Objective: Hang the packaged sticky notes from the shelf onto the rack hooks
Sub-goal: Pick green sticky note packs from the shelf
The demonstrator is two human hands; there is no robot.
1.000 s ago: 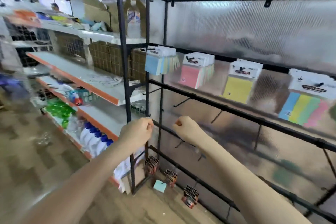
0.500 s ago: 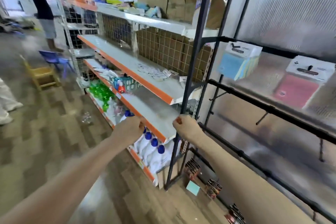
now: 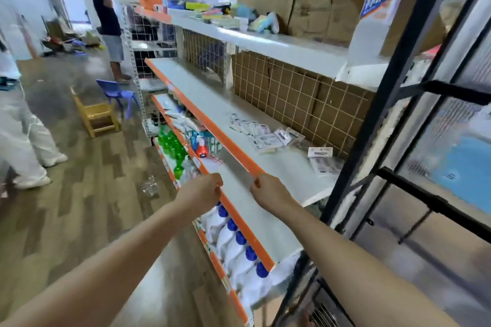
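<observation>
Packets [image 3: 265,133] lie flat, white-carded, on the shelf [image 3: 212,93]; both hands' fingers [image 3: 216,186] curl on nothing.

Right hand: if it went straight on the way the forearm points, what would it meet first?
Probably the orange front edge of the middle shelf, right beyond the right hand; past it lies bare shelf board, then the flat packets. Depth is unclear in this one view.

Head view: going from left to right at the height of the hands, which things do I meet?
wooden floor → left hand → orange shelf edge → right hand → black rack post → blue package
</observation>
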